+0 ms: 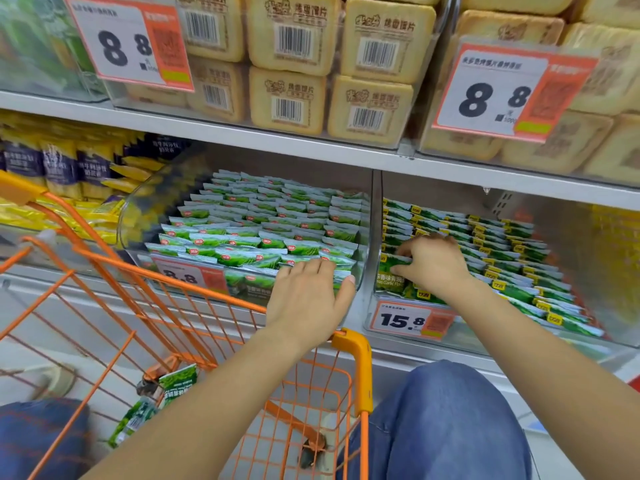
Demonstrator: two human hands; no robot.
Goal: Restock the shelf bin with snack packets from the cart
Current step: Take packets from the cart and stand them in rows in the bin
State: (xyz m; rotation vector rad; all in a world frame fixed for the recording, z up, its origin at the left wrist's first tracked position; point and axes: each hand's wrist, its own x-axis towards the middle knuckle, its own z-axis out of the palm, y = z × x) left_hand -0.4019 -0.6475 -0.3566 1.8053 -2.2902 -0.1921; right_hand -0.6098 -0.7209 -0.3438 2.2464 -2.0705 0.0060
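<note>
Right of centre frame, the right hand [433, 263] pinches light, crinkly, slippery snack packets [393, 268] by their edges in the shelf bin [398, 327], while the left hand [308, 296] lies spread on neighbouring packets.

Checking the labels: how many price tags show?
4: upper left tag, upper right tag, green bin's tag partly behind the cart, right bin's 15.8 tag. Others may be hidden.

Bare forearms without sleeves, and blue denim jeans [440, 420] on the legs.
</note>
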